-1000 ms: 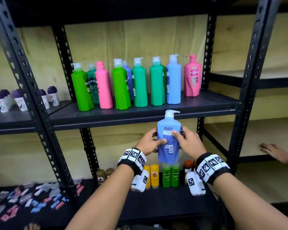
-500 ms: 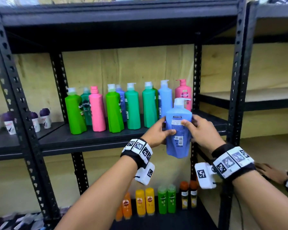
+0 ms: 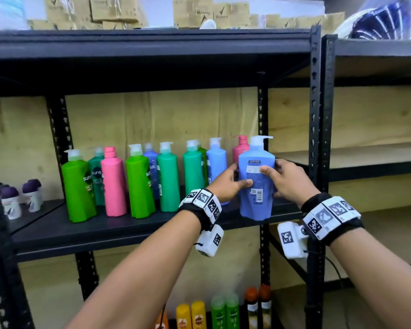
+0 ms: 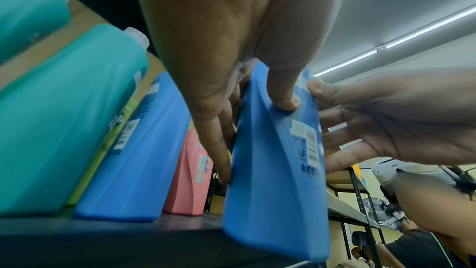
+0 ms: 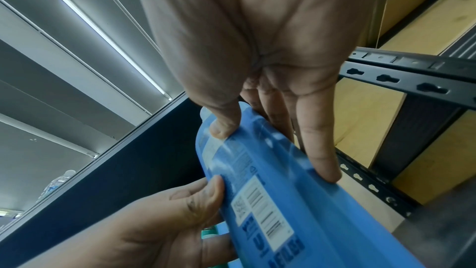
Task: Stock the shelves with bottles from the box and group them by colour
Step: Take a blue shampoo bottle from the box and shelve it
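Observation:
A blue pump bottle (image 3: pixel 256 186) is upright at the right front of the middle shelf (image 3: pixel 133 227), its base at the shelf's front edge. My left hand (image 3: pixel 230 184) grips its left side, thumb on the label. My right hand (image 3: pixel 286 179) grips the right side, thumb on the label too. The left wrist view shows the same blue bottle (image 4: pixel 273 170) tilted over the shelf lip, my fingers (image 4: pixel 219 150) along its side. From the right wrist the bottle (image 5: pixel 296 201) fills the lower frame. Another blue bottle (image 3: pixel 216 167) and a pink one (image 3: pixel 240 148) stand just behind.
Green bottles (image 3: pixel 78 186), teal bottles (image 3: pixel 167 181) and a pink bottle (image 3: pixel 113 184) line the shelf to the left. A black upright post (image 3: pixel 314 138) stands close on the right. Small yellow, green and orange bottles (image 3: pixel 218 312) sit on the bottom shelf. Purple-capped roll-ons (image 3: pixel 11 200) are far left.
Both hands have lifted the blue bottle from below the shelf up to shelf level and moved it rightward toward the other blue bottle. My view has tilted upward.

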